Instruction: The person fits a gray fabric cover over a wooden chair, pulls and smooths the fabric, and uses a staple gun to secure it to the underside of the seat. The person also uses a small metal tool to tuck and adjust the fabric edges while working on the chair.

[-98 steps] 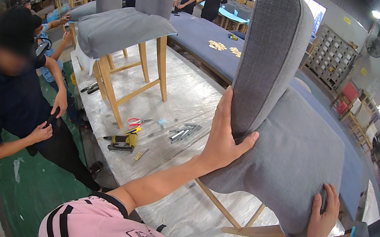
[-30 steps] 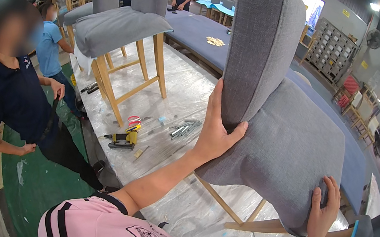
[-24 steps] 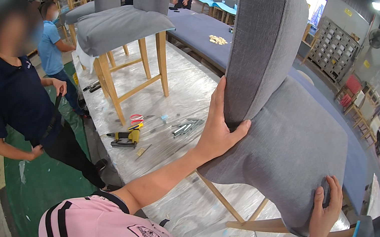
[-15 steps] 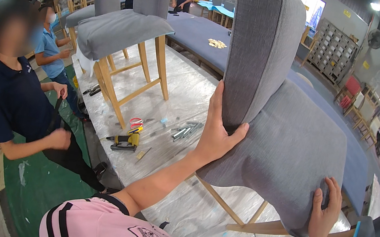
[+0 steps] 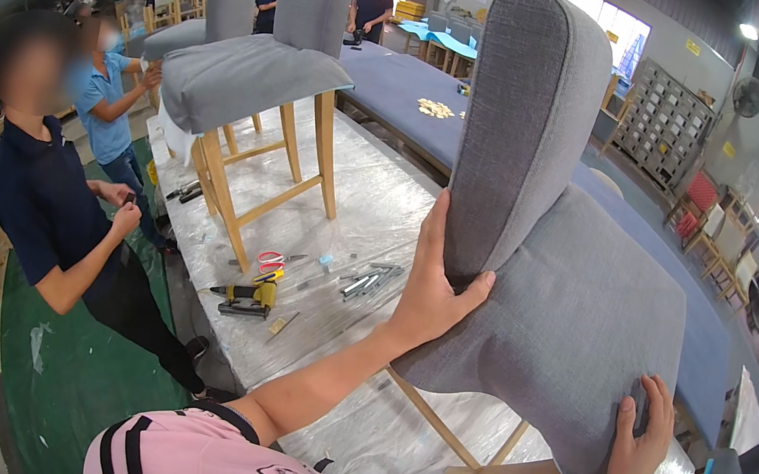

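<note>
A grey upholstered chair (image 5: pixel 550 308) with light wooden legs stands on the plastic-covered worktable (image 5: pixel 375 206) right in front of me. My left hand (image 5: pixel 434 287) grips the lower edge of its upright backrest, thumb wrapped around the side. My right hand (image 5: pixel 636 450) clamps the front corner of the padded seat, fingers curled over the fabric. The wooden legs (image 5: pixel 501 472) show below the seat.
A second grey chair (image 5: pixel 261 74) stands on the table farther back, a third behind it. A yellow power tool (image 5: pixel 247 295), a red tape roll and metal parts lie between. Two people (image 5: pixel 51 199) stand at the table's left; others work in the background.
The chair and both my hands have held their places. The person in dark blue at the left has shifted closer and raised both hands together.
</note>
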{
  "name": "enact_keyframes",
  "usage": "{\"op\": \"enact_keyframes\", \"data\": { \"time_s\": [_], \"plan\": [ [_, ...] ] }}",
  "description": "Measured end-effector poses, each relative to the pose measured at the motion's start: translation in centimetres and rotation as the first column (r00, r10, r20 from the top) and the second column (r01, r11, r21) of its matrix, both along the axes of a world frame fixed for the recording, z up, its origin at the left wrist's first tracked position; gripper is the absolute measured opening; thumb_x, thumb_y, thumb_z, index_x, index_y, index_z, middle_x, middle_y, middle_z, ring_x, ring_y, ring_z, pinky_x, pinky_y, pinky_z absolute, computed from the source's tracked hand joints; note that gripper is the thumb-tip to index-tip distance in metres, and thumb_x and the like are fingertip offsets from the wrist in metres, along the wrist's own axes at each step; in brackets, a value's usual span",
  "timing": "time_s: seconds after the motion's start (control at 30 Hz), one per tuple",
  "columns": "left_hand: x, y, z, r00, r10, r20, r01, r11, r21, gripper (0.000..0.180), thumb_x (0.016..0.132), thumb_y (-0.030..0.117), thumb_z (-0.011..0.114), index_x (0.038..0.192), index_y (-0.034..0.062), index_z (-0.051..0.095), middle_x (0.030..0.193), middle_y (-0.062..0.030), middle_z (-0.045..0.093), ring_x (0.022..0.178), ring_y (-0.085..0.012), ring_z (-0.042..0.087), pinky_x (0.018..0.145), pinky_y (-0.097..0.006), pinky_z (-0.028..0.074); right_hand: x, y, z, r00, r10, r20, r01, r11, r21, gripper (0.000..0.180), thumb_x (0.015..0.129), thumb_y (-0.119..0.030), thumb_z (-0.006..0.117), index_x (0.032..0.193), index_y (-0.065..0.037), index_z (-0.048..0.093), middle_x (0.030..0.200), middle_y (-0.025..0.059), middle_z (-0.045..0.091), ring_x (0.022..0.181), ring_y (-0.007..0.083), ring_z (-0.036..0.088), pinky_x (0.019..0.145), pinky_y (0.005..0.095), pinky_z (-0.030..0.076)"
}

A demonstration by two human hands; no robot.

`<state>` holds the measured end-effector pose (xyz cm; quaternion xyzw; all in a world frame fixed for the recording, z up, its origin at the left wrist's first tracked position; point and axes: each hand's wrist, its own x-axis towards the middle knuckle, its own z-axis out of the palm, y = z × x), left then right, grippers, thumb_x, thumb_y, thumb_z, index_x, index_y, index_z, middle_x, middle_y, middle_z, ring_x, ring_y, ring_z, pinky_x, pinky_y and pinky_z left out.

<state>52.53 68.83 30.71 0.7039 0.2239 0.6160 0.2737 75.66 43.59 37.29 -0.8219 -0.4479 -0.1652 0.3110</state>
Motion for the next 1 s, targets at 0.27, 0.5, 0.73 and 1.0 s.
{"op": "enact_keyframes", "data": {
  "time_s": [0.27,0.5,0.73,1.0],
  "plan": [
    [0.16,0.09,0.05,1.000,0.002,0.006,-0.002,1.000,0.010,0.109,0.087,0.024,0.074,0.160,0.0041,-0.005,0.165,-0.0258,0.006,0.154,-0.0403,0.010,0.123,-0.052,0.015,0.05,-0.07,0.07,1.000,-0.004,0.012,0.004,1.000,0.008,0.039,0.094,-0.032,0.066,0.125,-0.009,0.068,0.138,0.0125,0.061,0.132,0.0343,0.052,0.110,0.0466,0.039],
    [0.04,0.18,-0.21,1.000,0.003,0.007,-0.003,1.000,0.020,0.109,0.086,0.022,0.073,0.160,0.0036,-0.005,0.165,-0.0259,0.006,0.154,-0.0399,0.010,0.123,-0.052,0.014,-0.02,-0.03,-0.13,1.000,0.012,0.011,-0.012,1.000,0.017,0.039,0.095,-0.033,0.066,0.124,-0.008,0.068,0.137,0.0139,0.061,0.131,0.0351,0.053,0.110,0.0460,0.039],
    [0.13,-0.04,0.01,1.000,-0.009,0.018,0.009,1.000,0.006,0.108,0.086,0.020,0.074,0.160,0.0034,-0.004,0.164,-0.0265,0.008,0.154,-0.0397,0.011,0.123,-0.051,0.015,0.07,-0.08,0.00,1.000,0.031,0.003,-0.031,0.999,0.028,0.038,0.096,-0.033,0.066,0.124,-0.007,0.068,0.137,0.0137,0.061,0.131,0.0346,0.053,0.110,0.0453,0.040],
    [0.09,-0.20,0.23,1.000,0.003,0.019,-0.003,1.000,0.003,0.108,0.086,0.020,0.074,0.160,0.0024,-0.004,0.164,-0.0270,0.009,0.153,-0.0397,0.013,0.123,-0.050,0.016,-0.19,-0.08,0.14,1.000,0.026,-0.005,-0.026,0.999,0.031,0.040,0.095,-0.035,0.066,0.125,-0.008,0.068,0.137,0.0120,0.061,0.131,0.0334,0.053,0.110,0.0454,0.040]
  ]
}}
